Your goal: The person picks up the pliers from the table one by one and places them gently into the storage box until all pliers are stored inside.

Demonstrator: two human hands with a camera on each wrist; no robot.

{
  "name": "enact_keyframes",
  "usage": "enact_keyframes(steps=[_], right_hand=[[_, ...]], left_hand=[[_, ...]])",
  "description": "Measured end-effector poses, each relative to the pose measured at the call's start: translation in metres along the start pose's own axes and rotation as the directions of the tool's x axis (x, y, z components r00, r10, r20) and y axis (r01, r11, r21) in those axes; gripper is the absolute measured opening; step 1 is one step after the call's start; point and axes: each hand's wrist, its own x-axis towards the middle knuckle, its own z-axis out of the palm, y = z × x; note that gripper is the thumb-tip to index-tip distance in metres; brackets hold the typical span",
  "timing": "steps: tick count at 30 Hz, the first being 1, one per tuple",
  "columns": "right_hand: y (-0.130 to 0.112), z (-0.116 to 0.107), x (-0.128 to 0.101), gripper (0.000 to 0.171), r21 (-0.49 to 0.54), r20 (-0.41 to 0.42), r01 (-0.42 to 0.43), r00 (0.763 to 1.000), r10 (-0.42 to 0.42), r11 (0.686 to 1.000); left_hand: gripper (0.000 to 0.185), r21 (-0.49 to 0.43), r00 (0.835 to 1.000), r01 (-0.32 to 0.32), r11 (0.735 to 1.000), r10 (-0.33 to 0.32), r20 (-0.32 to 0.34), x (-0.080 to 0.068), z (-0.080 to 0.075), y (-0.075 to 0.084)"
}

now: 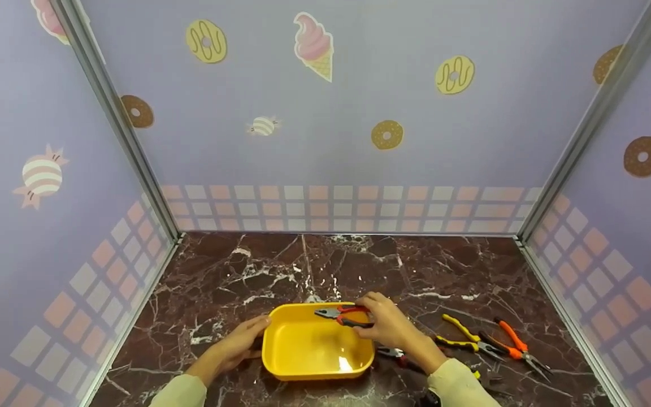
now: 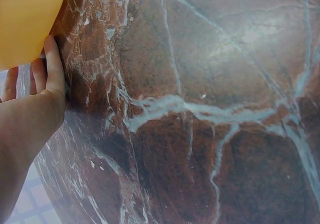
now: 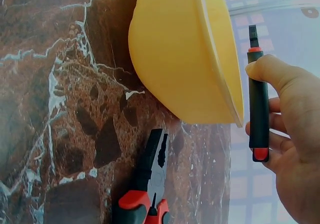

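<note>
From above, the right hand (image 1: 389, 325) grips red and black pliers (image 1: 341, 315) over the far rim of a yellow tub (image 1: 303, 353) on the marble desk (image 1: 235, 271), while the left hand (image 1: 243, 342) rests flat against the tub's left side. Yellow pliers (image 1: 464, 338) and orange pliers (image 1: 517, 347) lie to the right.

The left wrist view shows straight fingers (image 2: 52, 63) touching the tub (image 2: 25, 18).

The right wrist view shows the gripped handle (image 3: 258, 103) beside the tub (image 3: 185, 58), with another pair of pliers (image 3: 150, 184) lying on the desk. No writing is readable

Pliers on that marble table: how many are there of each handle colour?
Red-and-black pliers: 2, one held, one lying on the table
Yellow-and-black pliers: 1
Orange pliers: 1
Total: 4 in clear view
</note>
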Motion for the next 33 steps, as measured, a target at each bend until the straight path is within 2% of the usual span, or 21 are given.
enact_keyframes(steps=[9, 19, 33], right_hand=[[-0.006, 0.006, 0.005, 0.051, -0.008, 0.005, -0.008, 1.0, 0.008, 1.0], [-0.017, 0.016, 0.012, 0.051, -0.009, 0.003, 0.02, 1.0, -0.02, 1.0], [-0.023, 0.024, 0.012, 0.048, 0.024, 0.033, 0.045, 0.998, -0.046, 0.999]], left_hand=[[0.064, 0.001, 1.0, -0.017, 1.0, 0.017, -0.009, -0.003, 0.003, 0.001], [0.061, 0.006, 1.0, 0.0, 1.0, 0.0, -0.014, -0.003, 0.001, 0.001], [0.069, 0.005, 1.0, 0.006, 1.0, -0.006, -0.016, -0.002, 0.001, 0.001]])
